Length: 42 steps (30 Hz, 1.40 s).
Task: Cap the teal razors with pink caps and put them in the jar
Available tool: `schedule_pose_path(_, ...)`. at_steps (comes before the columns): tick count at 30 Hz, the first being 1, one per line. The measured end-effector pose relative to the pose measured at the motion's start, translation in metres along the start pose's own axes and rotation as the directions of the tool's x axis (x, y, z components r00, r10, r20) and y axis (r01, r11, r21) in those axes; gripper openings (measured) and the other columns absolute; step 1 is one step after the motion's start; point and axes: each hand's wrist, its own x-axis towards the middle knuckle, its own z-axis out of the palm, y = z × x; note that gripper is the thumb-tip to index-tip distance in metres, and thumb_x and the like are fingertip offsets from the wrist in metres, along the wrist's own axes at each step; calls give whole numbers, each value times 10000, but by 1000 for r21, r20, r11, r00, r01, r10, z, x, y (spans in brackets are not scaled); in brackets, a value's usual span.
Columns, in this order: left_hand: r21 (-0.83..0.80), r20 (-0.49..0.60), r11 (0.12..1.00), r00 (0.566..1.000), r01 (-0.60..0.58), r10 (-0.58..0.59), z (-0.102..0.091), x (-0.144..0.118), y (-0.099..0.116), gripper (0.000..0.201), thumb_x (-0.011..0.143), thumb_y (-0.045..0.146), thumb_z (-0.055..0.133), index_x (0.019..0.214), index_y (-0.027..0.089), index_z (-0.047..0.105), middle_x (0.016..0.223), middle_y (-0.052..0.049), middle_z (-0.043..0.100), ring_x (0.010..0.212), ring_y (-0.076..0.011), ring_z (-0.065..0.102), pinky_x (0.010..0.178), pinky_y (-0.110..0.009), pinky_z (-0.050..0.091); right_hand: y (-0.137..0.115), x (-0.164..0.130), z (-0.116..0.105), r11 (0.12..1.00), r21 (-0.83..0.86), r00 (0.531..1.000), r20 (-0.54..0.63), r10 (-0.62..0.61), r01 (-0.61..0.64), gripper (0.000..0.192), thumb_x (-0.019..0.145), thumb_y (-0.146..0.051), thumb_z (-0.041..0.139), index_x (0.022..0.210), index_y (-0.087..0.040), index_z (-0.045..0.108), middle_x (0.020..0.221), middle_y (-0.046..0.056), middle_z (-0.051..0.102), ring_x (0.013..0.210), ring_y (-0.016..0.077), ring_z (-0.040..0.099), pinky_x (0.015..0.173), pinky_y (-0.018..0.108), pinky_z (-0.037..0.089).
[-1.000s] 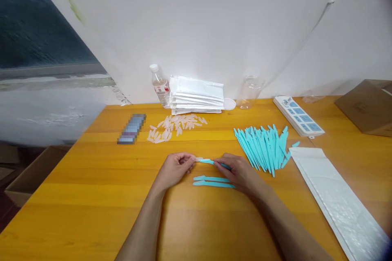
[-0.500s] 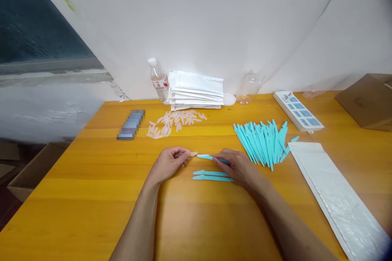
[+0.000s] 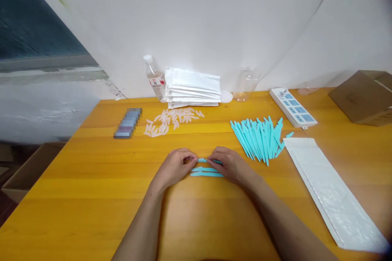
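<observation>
The left hand [image 3: 176,167] and right hand [image 3: 228,165] pinch one blue stick [image 3: 202,160] between them, each grip pressed on an end. Two more sticks [image 3: 206,172] lie just below on the yellow surface [image 3: 92,195]. A blue pile [image 3: 259,138] sits to the right.

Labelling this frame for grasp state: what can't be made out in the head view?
- Thin teal plastic stick: only a short stretch shows between the left hand and right hand; the fingers hide both ends.
- Pale cap on its tip: hidden by the left fingers, cannot tell.
- Flat dark rectangle: pixelated.
- White padded envelope: near corner blurred at the frame's edge.
</observation>
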Motion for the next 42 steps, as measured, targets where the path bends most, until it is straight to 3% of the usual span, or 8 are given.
schedule_pose_path(6,197,-4,971,990,-135,138,9,0,2,231,893,302,643,1092,262,753,982,-40,699,891,-181,623,819,-285,465,1,0,8,998,-54,999,-6,-31,31,203,956,-248,597,846,-184,755,748,46,644,719,157,596,676,263,421)
schedule_pose_path(11,195,66,966,985,-168,158,11,0,8,164,910,281,622,956,274,780,881,-23,692,867,-173,625,800,-281,462,3,0,-6,984,-106,981,-147,127,-143,244,965,-268,566,814,-180,736,736,46,666,714,159,614,678,264,428)
schedule_pose_path(16,72,-63,993,993,-95,100,6,6,-6,249,939,377,595,1087,248,749,1028,-53,708,904,-168,647,805,-274,491,26,-10,-23,729,-340,772,-497,397,-594,298,949,-348,575,1047,-120,740,902,134,712,881,266,647,777,347,441)
schedule_pose_path(21,119,-328,993,944,0,39,-4,15,-32,270,933,401,583,999,199,750,938,-62,720,802,-173,641,753,-292,502,35,-17,-30,580,-364,683,-446,579,-729,302,959,-341,539,1087,-162,746,992,135,740,863,267,676,664,330,404)
schedule_pose_path(26,147,-402,986,916,77,-12,-13,18,-41,306,918,434,580,985,190,751,913,-59,728,772,-182,643,719,-296,498,28,-12,-32,554,-277,616,-438,654,-785,280,957,-322,529,1040,-200,766,1008,107,764,832,255,692,619,314,367)
schedule_pose_path(33,114,-465,987,884,111,-45,-27,16,-47,335,909,470,574,1006,197,744,921,-47,737,746,-176,645,696,-280,497,29,-14,-36,620,-205,613,-550,568,-758,268,940,-295,536,964,-170,771,962,132,751,829,257,672,683,325,408)
schedule_pose_path(37,282,-551,926,832,249,-56,-50,13,-55,303,901,421,571,1016,205,749,964,-51,735,779,-191,667,745,-300,499,25,-12,-35,787,-74,641,-629,440,-613,266,941,-297,499,970,-150,720,967,139,722,923,254,647,809,340,442)
schedule_pose_path(42,502,-555,762,828,410,-79,-69,18,-62,336,915,410,534,1108,244,754,1101,-62,713,946,-242,672,787,-331,491,11,-7,-28,815,372,803,-239,546,-444,231,941,-366,482,908,-196,635,823,34,698,729,171,620,683,273,453)
